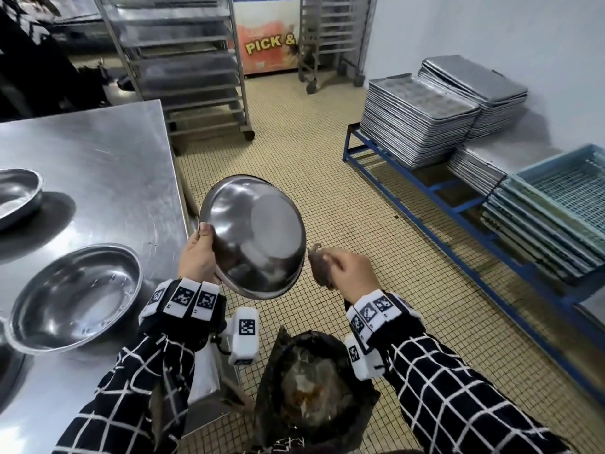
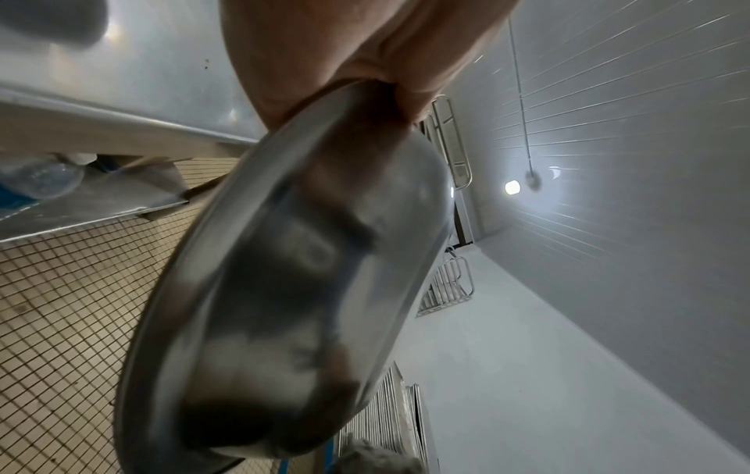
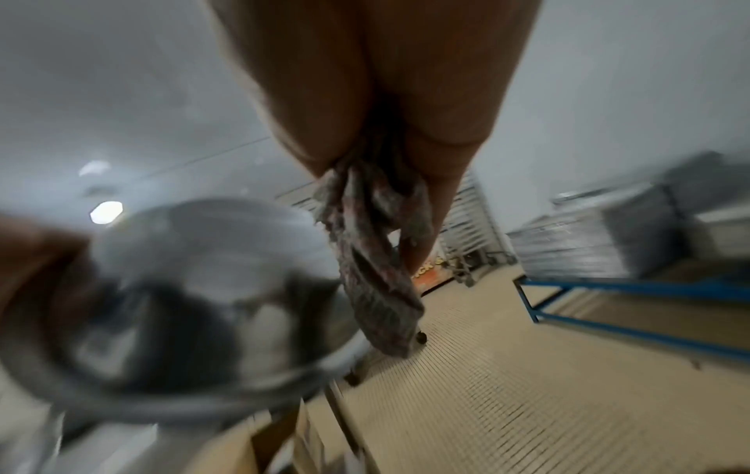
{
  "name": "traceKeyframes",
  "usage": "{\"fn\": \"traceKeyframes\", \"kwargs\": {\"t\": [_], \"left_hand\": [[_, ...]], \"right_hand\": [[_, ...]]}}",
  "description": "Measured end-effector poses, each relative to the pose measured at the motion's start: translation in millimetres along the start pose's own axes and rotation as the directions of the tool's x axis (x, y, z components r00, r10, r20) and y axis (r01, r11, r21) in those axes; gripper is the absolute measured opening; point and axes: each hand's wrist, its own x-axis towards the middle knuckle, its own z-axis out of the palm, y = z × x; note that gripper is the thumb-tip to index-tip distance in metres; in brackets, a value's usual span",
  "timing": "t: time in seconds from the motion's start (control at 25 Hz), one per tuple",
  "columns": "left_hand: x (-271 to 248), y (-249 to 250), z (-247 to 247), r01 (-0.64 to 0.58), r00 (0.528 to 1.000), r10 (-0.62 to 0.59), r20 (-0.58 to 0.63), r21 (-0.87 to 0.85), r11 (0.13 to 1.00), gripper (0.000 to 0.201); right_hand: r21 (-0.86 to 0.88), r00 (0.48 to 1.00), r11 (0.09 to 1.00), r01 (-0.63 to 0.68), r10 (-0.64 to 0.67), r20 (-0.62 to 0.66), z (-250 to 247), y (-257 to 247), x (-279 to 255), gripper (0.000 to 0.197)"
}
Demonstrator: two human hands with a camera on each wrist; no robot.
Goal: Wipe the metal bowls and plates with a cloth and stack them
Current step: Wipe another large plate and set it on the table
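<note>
Item: round, shallow stainless-steel bowl (image 1: 253,237), held in the air off the near right corner of the steel worktable (image 1: 98,152), above the tiled floor. It is tipped with its convex underside toward the wearer, seemingly to present that face for wiping.

Left hand (image 1: 198,257): curled over the bowl's left rim, thumb on the outer wall, the other fingers hidden behind.

Right hand (image 1: 352,271): closed around a bunched, greyish-brown rag (image 1: 319,265), just beside the bowl's right rim; whether cloth and metal touch cannot be told.

Below the hands: a black-lined waste bin (image 1: 314,388), probably the reason the bowl is held off the table.

On the worktable, left: two further steel bowls, one near (image 1: 75,296), one farther (image 1: 18,194), upright and well apart, not stacked.

Far right: stacked metal baking trays (image 1: 419,122) on a blue frame.
</note>
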Motion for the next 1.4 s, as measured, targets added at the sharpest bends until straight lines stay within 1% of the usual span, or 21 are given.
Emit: {"fn": "traceKeyframes", "kwargs": {"t": [0.08, 0.12, 0.16, 0.24, 0.28, 0.32, 0.36, 0.4, 0.44, 0.48, 0.6, 0.68, 0.76, 0.84, 0.88, 0.96, 1.04, 1.12, 1.24, 1.32, 1.4], "left_hand": [[-3, 3, 0, -0.019, 1.0, 0.019, 0.011, -0.001, 1.0, 0.022], [-6, 5, 1, -0.03, 0.999, 0.03, 0.019, -0.004, 1.0, 0.022], [-11, 6, 4, -0.04, 0.999, 0.04, 0.035, -0.01, 0.999, 0.023], [-22, 8, 10, -0.072, 0.993, 0.073, 0.092, -0.018, 0.997, 0.024], [-28, 9, 14, -0.096, 0.988, 0.096, 0.124, -0.011, 0.995, 0.025], [-33, 9, 18, -0.124, 0.982, 0.123, 0.144, 0.0, 0.992, 0.026], [-38, 10, 21, -0.158, 0.976, 0.154, 0.155, 0.016, 0.987, 0.029], [-44, 13, 24, -0.196, 0.969, 0.191, 0.157, 0.018, 0.98, 0.03], [-47, 16, 24, -0.224, 0.963, 0.219, 0.16, 0.014, 0.974, 0.031], [-49, 19, 23, -0.241, 0.959, 0.236, 0.156, 0.015, 0.97, 0.033], [-45, 27, 17, -0.233, 0.966, 0.228, 0.123, 0.029, 0.972, 0.041], [-41, 29, 15, -0.234, 0.97, 0.231, 0.076, 0.042, 0.971, 0.042], [-39, 28, 13, -0.214, 0.977, 0.212, 0.029, 0.057, 0.975, 0.039], [-38, 28, 12, -0.187, 0.982, 0.188, -0.013, 0.052, 0.981, 0.037], [-40, 28, 14, -0.189, 0.981, 0.191, -0.027, 0.063, 0.98, 0.036], [-43, 23, 19, -0.213, 0.976, 0.217, -0.023, 0.099, 0.972, 0.034], [-50, 17, 27, -0.248, 0.969, 0.246, 0.031, 0.148, 0.957, 0.034], [-56, 12, 32, -0.297, 0.953, 0.284, 0.102, 0.142, 0.944, 0.035], [-55, 13, 32, -0.29, 0.954, 0.275, 0.116, 0.143, 0.946, 0.035], [-53, 18, 29, -0.247, 0.968, 0.238, 0.081, 0.122, 0.961, 0.036], [-49, 21, 26, -0.234, 0.972, 0.229, 0.057, 0.099, 0.967, 0.035]], "right_hand": [[0.235, 0.972, 0.961, -0.144, 0.182, -0.152, -6, -6, 1, 0.03], [0.376, 0.951, 0.914, -0.151, 0.239, -0.198, -8, -16, -2, 0.03], [0.476, 0.942, 0.871, -0.124, 0.254, -0.22, -8, -28, -8, 0.029], [0.529, 0.965, 0.848, -0.02, 0.155, -0.212, 2, -60, -24, 0.033], [0.45, 0.977, 0.89, 0.077, 0.022, -0.212, 13, -73, -32, 0.037], [0.3, 0.963, 0.929, 0.218, -0.155, -0.221, 23, -82, -38, 0.042], [0.098, 0.919, 0.931, 0.351, -0.323, -0.225, 33, -87, -40, 0.045], [-0.1, 0.862, 0.892, 0.441, -0.453, -0.229, 37, -88, -36, 0.048], [-0.226, 0.824, 0.852, 0.472, -0.517, -0.23, 35, -90, -25, 0.049], [-0.282, 0.814, 0.84, 0.463, -0.529, -0.24, 28, -92, -11, 0.049], [-0.282, 0.86, 0.892, 0.354, -0.429, -0.278, 3, -94, 29, 0.054], [-0.248, 0.896, 0.929, 0.276, -0.342, -0.283, -8, -76, 42, 0.058], [-0.162, 0.943, 0.973, 0.167, -0.206, -0.262, -3, -52, 31, 0.054], [-0.129, 0.967, 0.983, 0.129, -0.154, -0.203, 19, -36, 3, 0.052], [-0.15, 0.965, 0.975, 0.162, -0.188, -0.182, 32, -34, -12, 0.052], [-0.239, 0.928, 0.932, 0.272, -0.32, -0.19, 53, -42, -30, 0.052], [-0.328, 0.87, 0.877, 0.352, -0.435, -0.23, 60, -62, -30, 0.051], [-0.322, 0.824, 0.867, 0.379, -0.475, -0.309, 52, -81, -19, 0.052], [-0.254, 0.831, 0.923, 0.29, -0.374, -0.411, 22, -86, 13, 0.053], [-0.163, 0.871, 0.96, 0.229, -0.277, -0.405, 4, -70, 28, 0.053], [-0.008, 0.924, 0.987, 0.158, -0.15, -0.35, 0, -46, 28, 0.052]]}}
